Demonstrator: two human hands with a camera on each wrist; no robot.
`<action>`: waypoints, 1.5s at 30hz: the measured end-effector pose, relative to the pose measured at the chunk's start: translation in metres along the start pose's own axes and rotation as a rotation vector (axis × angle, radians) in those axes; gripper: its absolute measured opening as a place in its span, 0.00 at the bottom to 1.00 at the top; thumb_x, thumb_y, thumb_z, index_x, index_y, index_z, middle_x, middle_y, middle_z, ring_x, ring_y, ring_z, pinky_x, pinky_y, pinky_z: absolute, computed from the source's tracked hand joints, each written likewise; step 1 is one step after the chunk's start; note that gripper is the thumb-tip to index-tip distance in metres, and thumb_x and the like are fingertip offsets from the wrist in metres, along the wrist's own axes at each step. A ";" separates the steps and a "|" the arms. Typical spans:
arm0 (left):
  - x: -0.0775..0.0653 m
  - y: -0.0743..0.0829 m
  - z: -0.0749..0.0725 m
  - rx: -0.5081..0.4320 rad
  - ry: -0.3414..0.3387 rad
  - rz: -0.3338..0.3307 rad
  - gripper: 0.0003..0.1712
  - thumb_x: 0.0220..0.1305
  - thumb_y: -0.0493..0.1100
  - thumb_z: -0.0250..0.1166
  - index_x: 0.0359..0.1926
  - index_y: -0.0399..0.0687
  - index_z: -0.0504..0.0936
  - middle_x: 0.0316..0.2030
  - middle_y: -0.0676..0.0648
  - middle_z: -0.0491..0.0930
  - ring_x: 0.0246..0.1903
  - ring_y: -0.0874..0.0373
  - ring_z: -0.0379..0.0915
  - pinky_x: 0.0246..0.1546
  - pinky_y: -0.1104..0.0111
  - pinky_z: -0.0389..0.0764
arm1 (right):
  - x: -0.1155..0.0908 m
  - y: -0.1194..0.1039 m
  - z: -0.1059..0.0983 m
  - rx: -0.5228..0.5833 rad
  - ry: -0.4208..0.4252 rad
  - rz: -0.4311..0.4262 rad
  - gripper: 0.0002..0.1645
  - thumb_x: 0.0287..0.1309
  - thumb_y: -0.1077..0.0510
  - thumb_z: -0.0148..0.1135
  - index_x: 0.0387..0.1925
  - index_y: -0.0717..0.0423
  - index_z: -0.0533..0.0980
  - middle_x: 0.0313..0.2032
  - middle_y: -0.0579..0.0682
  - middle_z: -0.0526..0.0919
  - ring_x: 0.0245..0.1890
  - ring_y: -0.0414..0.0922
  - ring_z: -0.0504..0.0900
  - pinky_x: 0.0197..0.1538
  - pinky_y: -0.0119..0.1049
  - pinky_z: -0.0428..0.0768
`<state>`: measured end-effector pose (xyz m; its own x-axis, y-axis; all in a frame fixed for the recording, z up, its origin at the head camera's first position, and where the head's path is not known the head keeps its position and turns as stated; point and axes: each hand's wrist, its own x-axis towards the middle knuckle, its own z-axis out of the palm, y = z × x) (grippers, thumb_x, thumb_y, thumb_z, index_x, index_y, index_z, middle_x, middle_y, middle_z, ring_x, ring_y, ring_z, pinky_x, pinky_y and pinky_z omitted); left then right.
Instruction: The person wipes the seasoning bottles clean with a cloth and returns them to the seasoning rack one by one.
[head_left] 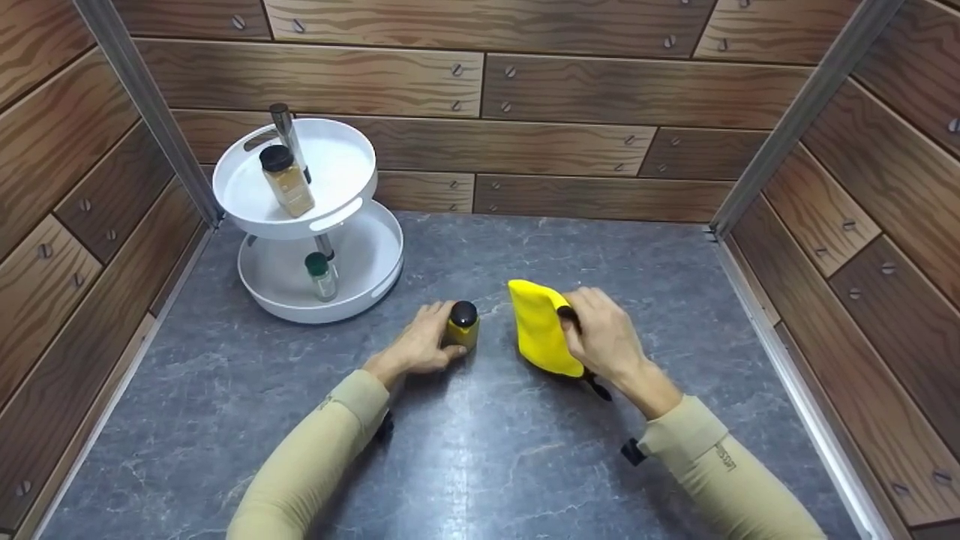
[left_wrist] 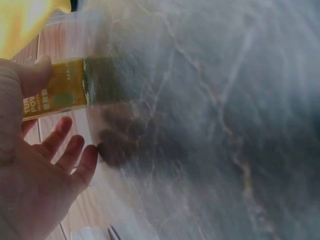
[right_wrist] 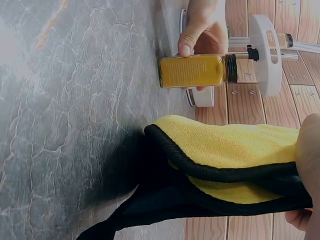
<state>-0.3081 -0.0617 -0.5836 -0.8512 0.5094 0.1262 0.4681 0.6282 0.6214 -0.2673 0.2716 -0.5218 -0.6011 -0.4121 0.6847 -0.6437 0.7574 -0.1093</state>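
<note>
A square glass spice jar (right_wrist: 192, 70) of turmeric-yellow powder with a black lid stands upright on the grey surface. My left hand (head_left: 426, 339) holds it from the left side, thumb across the near face. In the left wrist view the jar's printed label (left_wrist: 62, 87) shows beside the thumb, and the other fingers (left_wrist: 86, 162) spread away from the glass. To the right, a yellow cloth (head_left: 544, 330) with black edging hangs folded from my right hand (head_left: 604, 334), which grips its top edge. A dark corner of the cloth trails down toward the surface.
A white two-tier round stand (head_left: 322, 311) is at the back left. Its upper tray (head_left: 341, 161) carries a black-capped jar (head_left: 289, 184) and a tall dark-topped grinder (head_left: 286, 131); a small green-capped jar (head_left: 321, 277) stands in the lower one. Wood-patterned walls (head_left: 555, 94) enclose the surface.
</note>
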 end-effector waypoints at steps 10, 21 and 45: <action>-0.002 0.001 0.010 -0.052 0.074 0.004 0.27 0.74 0.41 0.71 0.67 0.38 0.73 0.55 0.37 0.83 0.57 0.38 0.80 0.68 0.42 0.80 | 0.000 -0.005 0.000 0.010 -0.026 0.012 0.12 0.61 0.67 0.69 0.46 0.61 0.84 0.35 0.57 0.85 0.36 0.54 0.82 0.39 0.48 0.85; -0.004 0.006 0.014 -0.168 0.196 -0.021 0.26 0.67 0.41 0.77 0.60 0.42 0.75 0.54 0.38 0.82 0.55 0.42 0.82 0.64 0.46 0.83 | 0.001 -0.007 0.001 0.003 -0.017 -0.006 0.12 0.61 0.67 0.69 0.47 0.61 0.84 0.35 0.57 0.85 0.36 0.55 0.83 0.40 0.49 0.85; -0.004 0.059 0.007 -0.470 0.256 -0.016 0.28 0.73 0.41 0.72 0.69 0.44 0.75 0.57 0.37 0.86 0.56 0.45 0.85 0.62 0.54 0.89 | 0.022 -0.022 0.011 -0.118 0.096 -0.166 0.07 0.67 0.62 0.68 0.44 0.60 0.84 0.32 0.54 0.84 0.31 0.54 0.81 0.36 0.48 0.84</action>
<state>-0.2751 -0.0227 -0.5531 -0.9154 0.3055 0.2622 0.3481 0.2736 0.8967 -0.2719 0.2407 -0.5124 -0.4398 -0.4904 0.7524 -0.6667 0.7396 0.0923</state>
